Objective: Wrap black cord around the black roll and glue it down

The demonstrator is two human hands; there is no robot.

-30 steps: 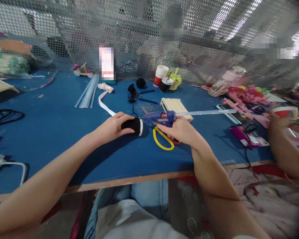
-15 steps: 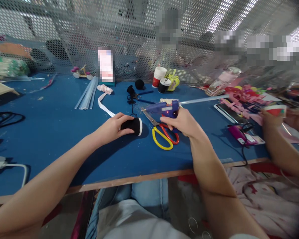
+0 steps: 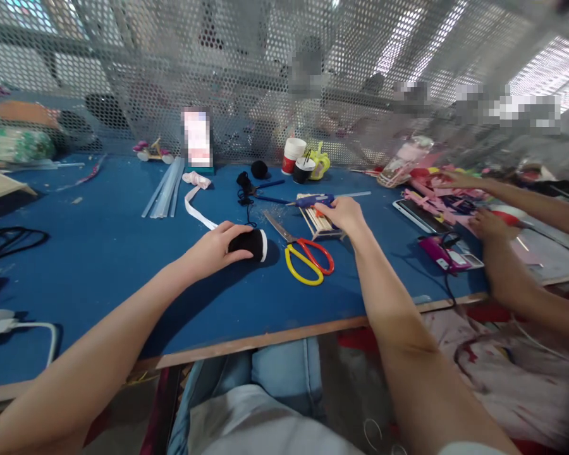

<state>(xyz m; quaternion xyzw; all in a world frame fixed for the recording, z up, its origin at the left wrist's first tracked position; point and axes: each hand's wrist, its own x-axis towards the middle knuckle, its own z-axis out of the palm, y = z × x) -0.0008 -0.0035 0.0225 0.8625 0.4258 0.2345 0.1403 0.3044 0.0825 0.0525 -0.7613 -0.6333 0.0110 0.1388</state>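
Observation:
My left hand point(image 3: 217, 251) is closed around a black-wrapped paper cup point(image 3: 244, 245) lying on its side, its white rim facing right. A white ribbon point(image 3: 194, 212) runs from a pink-and-white roll to beside that hand. My right hand point(image 3: 345, 217) grips a blue glue gun point(image 3: 312, 200) with a clear glue stick out of its back. The nozzle points left, above a small rack of wooden sticks point(image 3: 318, 221). Scissors point(image 3: 291, 240) with one red and one yellow handle lie open between my hands. Behind them are blue-handled pliers point(image 3: 265, 185) and black yarn point(image 3: 243, 182).
Clear glue sticks point(image 3: 164, 189) and a lit phone point(image 3: 198, 139) stand back left. Paper cups point(image 3: 294, 155) are against the mesh panel point(image 3: 246, 95). A purple device point(image 3: 439, 251) with a cord lies right, near a co-worker's hands point(image 3: 490, 224) and pink scraps.
My right hand has carried the glue gun away from me, from over the scissors to the wooden rack. My left hand keeps its hold. One co-worker's hand now reaches into the pink scraps.

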